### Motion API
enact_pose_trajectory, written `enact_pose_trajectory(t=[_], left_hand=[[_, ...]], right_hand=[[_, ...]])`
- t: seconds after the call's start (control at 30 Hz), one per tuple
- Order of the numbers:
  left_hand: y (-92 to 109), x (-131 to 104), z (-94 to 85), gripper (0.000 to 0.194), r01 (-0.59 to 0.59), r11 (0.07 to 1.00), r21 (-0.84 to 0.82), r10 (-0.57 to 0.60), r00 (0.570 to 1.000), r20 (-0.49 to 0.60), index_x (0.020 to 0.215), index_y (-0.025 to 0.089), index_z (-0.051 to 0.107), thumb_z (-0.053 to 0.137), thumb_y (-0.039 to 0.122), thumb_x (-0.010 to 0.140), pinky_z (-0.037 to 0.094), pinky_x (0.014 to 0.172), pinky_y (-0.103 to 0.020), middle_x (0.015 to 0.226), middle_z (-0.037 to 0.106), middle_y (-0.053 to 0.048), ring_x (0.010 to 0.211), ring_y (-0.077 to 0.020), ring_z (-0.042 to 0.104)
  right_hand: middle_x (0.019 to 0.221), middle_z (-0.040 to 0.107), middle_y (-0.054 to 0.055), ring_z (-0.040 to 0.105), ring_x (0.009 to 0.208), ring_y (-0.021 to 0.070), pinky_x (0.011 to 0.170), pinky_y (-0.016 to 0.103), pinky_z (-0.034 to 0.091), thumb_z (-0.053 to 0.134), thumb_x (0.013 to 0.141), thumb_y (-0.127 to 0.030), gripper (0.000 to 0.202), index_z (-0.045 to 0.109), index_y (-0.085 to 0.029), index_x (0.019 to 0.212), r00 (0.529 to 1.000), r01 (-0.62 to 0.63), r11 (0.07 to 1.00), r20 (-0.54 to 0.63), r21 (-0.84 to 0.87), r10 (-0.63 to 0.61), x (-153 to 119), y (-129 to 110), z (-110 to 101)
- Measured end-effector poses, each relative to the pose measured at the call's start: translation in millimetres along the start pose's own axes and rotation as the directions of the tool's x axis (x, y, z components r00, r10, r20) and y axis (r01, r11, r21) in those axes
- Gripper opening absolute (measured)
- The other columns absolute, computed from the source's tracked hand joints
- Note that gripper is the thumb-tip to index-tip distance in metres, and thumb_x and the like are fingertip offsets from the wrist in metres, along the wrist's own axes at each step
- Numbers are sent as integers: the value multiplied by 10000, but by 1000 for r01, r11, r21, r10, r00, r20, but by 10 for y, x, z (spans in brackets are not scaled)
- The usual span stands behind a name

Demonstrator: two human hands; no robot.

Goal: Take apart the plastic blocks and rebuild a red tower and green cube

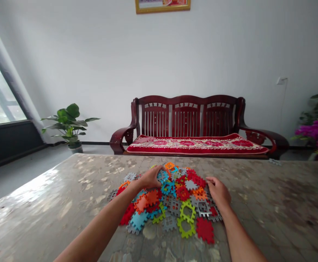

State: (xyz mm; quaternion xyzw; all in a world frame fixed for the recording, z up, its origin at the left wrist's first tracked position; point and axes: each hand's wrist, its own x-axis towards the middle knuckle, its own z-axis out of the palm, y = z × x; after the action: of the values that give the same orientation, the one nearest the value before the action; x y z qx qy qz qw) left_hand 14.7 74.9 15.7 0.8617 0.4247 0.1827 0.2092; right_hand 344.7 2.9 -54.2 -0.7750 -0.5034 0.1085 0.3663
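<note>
Toothed tiles [184, 194] lie heaped, left hand [151, 178] parted around a blue one [162, 176], right hand's [220, 192] grip unclear.

A red patterned mat [197, 145] lies on a wooden bench [186, 99], a potted plant [72, 110] to its left.

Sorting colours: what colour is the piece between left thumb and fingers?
The piece is blue; see the head view.

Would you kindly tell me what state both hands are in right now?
Left hand: curved around a blue piece; whether it grips cannot be told.
Right hand: at the pile's right edge; open or closed cannot be told.
</note>
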Motion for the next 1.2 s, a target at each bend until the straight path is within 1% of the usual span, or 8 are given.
enact_pose_trajectory(t=[0.13,0.3,0.5,0.77,0.9,1.0,1.07,1.2], left_hand=[[-5,-135,-160,590,18,995,-94,-24,998,-61,1118,210,536,700,180,551,484,771,-282,967,603,4,862,-188,580],[-107,-325,-342,554,45,974,-224,-62,996,-68,1123,199,517,665,185,589,469,676,-253,848,578,39,751,-149,556],[-279,-517,-491,595,67,952,-299,-95,992,-81,1176,181,532,711,231,611,505,822,-303,992,630,-10,912,-196,602],[-505,-706,-594,680,166,935,-314,-192,980,-51,1253,142,549,754,357,641,519,833,-338,1145,654,-85,943,-226,634],[-613,-780,-643,631,195,967,-165,-212,973,-96,1212,144,600,749,401,655,505,876,-369,1085,690,-77,973,-258,641],[-636,-780,-668,591,199,977,-79,-207,973,-103,1177,178,649,760,414,646,452,991,-383,1190,686,-85,1117,-292,610],[-613,-714,-654,557,211,976,-57,-216,972,-96,1179,200,662,732,444,683,455,993,-375,1212,685,-78,1123,-286,617],[-500,-365,-527,538,182,983,-10,-182,978,-98,1193,211,665,672,509,745,460,994,-363,1230,685,-77,1117,-274,631]], right_hand=[[1083,743,27,671,979,222,787,302,477,435,862,-353,354,710,-269,1069,1000,1,1000,5,-3,-1,-2,-12,-7],[1074,744,31,670,981,222,794,300,472,427,872,-363,362,705,-262,1081,1000,-5,1000,9,-16,5,-6,-12,-6],[1080,743,33,672,985,228,781,304,471,424,878,-359,363,702,-263,1090,1000,-7,1000,18,-16,7,10,13,6],[1080,747,34,677,974,243,762,318,475,436,867,-355,354,702,-263,1082,1000,6,1000,15,-14,-6,41,63,30],[1074,748,33,681,965,254,750,329,475,435,865,-365,350,704,-277,1071,1000,-4,1000,16,-22,5,41,67,31],[1069,748,39,684,961,256,754,335,481,427,867,-377,357,702,-275,1071,1000,7,1000,13,-16,-7,45,77,40],[1074,745,51,683,972,252,771,336,488,418,872,-393,373,696,-263,1084,1000,24,1000,8,1,-24,45,82,46],[1099,736,69,677,1011,262,807,357,497,382,889,-453,436,685,-257,1134,999,41,999,17,5,-41,29,51,43]])
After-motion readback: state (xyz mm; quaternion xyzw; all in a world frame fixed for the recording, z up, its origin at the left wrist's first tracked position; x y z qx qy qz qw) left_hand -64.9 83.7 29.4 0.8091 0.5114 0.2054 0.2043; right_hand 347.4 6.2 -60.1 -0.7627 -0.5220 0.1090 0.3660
